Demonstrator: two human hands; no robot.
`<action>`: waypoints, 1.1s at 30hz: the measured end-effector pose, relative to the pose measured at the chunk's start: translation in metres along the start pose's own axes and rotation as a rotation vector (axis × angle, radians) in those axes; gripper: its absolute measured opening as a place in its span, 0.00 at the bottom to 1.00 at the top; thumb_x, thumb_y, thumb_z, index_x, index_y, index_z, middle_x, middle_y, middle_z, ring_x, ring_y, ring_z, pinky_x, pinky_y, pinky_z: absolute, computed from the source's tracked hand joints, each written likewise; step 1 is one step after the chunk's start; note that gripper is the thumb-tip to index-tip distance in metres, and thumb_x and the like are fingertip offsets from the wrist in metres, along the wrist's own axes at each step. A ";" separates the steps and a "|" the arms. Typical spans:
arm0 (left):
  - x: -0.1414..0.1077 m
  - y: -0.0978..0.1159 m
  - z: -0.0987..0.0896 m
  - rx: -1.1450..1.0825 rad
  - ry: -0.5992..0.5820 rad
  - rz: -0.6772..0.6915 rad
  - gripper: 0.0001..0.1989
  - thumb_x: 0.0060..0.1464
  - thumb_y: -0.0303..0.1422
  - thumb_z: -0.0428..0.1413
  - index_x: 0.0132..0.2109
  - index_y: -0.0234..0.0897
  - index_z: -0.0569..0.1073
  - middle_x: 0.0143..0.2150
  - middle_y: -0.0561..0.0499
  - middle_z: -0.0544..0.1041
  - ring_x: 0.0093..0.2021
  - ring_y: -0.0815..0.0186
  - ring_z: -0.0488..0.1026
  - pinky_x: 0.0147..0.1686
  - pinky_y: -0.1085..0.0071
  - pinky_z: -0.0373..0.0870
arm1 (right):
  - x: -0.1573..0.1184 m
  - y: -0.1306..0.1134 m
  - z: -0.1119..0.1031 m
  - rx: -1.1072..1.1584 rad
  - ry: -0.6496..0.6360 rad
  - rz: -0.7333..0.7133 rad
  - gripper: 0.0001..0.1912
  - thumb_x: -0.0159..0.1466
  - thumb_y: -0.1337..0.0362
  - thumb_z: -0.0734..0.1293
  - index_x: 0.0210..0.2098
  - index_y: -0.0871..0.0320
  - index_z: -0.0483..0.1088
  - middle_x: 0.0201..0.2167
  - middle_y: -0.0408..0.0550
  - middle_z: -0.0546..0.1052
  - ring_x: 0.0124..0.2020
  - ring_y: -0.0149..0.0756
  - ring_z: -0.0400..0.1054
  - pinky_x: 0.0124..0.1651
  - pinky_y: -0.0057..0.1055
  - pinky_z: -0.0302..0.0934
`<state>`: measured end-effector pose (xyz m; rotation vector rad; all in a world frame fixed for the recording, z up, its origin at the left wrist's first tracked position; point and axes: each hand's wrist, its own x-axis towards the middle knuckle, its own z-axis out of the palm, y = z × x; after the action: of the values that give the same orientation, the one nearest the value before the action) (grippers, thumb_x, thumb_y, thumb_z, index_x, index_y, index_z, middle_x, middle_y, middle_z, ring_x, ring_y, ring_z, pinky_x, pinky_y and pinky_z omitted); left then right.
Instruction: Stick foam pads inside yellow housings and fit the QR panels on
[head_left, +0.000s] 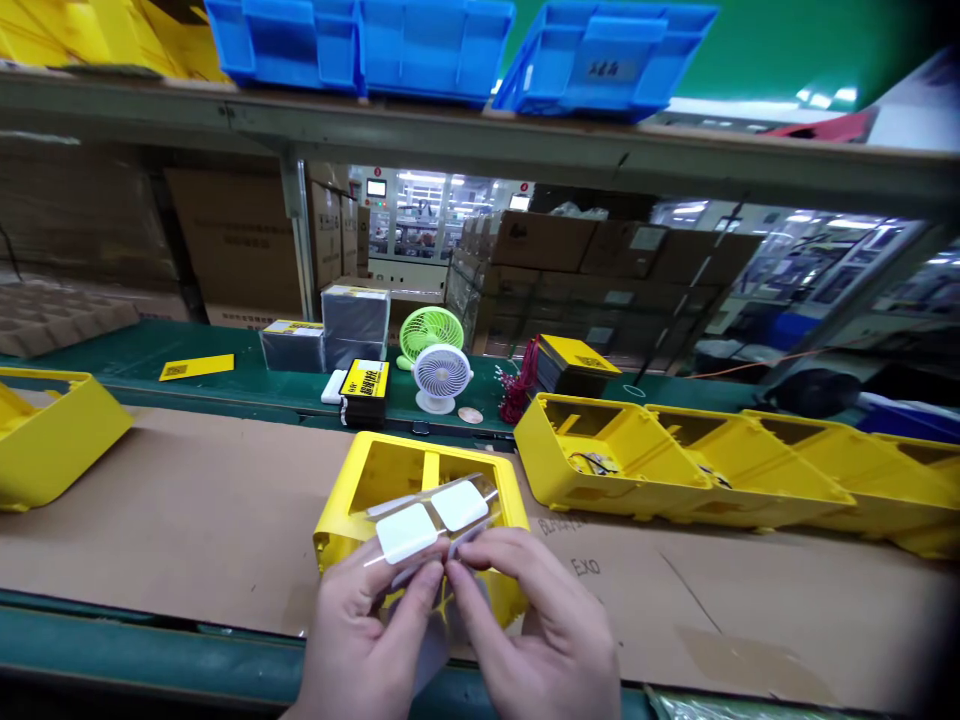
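Observation:
My left hand (375, 620) and my right hand (532, 610) meet in the middle, thumbs and index fingers pinched on a clear sheet of stickers. Two white rounded-square stickers (407, 532) show on the sheet above my fingertips; its lower part hangs beneath my hands, partly hidden. Directly behind the sheet, a yellow plastic housing (360, 460) with openings and a central bar sits on the cardboard (225, 520). My hands and the sheet cover much of its front.
More yellow housings (622, 490) stand in a row at right, some with wires inside; another yellow housing (60, 450) is at left. Behind are a white fan (441, 375), a green fan (431, 330), stacked yellow-black cards (365, 385) and red wires (519, 390). Blue bins (435, 50) line the overhead shelf.

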<state>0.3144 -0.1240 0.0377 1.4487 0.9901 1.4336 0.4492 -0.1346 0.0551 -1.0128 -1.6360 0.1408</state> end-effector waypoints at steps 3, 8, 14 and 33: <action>0.000 -0.002 0.000 0.067 -0.006 0.087 0.11 0.52 0.32 0.57 0.43 0.43 0.77 0.43 0.47 0.78 0.44 0.59 0.75 0.45 0.65 0.74 | 0.000 -0.001 0.000 -0.016 0.016 -0.001 0.09 0.54 0.73 0.67 0.35 0.57 0.69 0.32 0.48 0.73 0.33 0.35 0.69 0.35 0.29 0.67; 0.000 -0.002 0.000 0.153 -0.031 0.191 0.11 0.53 0.29 0.56 0.43 0.44 0.77 0.38 0.50 0.79 0.38 0.63 0.77 0.40 0.71 0.74 | -0.002 -0.007 0.000 -0.095 0.062 -0.024 0.09 0.54 0.73 0.67 0.34 0.58 0.68 0.32 0.48 0.74 0.33 0.35 0.70 0.35 0.29 0.68; 0.001 0.004 0.000 0.221 -0.031 0.263 0.11 0.52 0.29 0.56 0.42 0.45 0.77 0.37 0.49 0.79 0.37 0.62 0.77 0.37 0.71 0.74 | -0.005 -0.004 -0.003 -0.038 0.095 0.011 0.11 0.54 0.74 0.67 0.36 0.57 0.70 0.31 0.47 0.75 0.32 0.34 0.71 0.36 0.28 0.69; 0.001 0.007 0.005 -0.146 -0.016 -0.030 0.13 0.51 0.31 0.58 0.45 0.41 0.77 0.44 0.46 0.78 0.43 0.57 0.76 0.43 0.65 0.75 | -0.005 -0.001 -0.005 -0.041 0.050 -0.044 0.14 0.55 0.75 0.68 0.40 0.58 0.69 0.34 0.46 0.74 0.36 0.33 0.70 0.40 0.27 0.67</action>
<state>0.3193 -0.1251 0.0444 1.3313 0.8754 1.4397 0.4523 -0.1403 0.0538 -1.0031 -1.6195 0.0526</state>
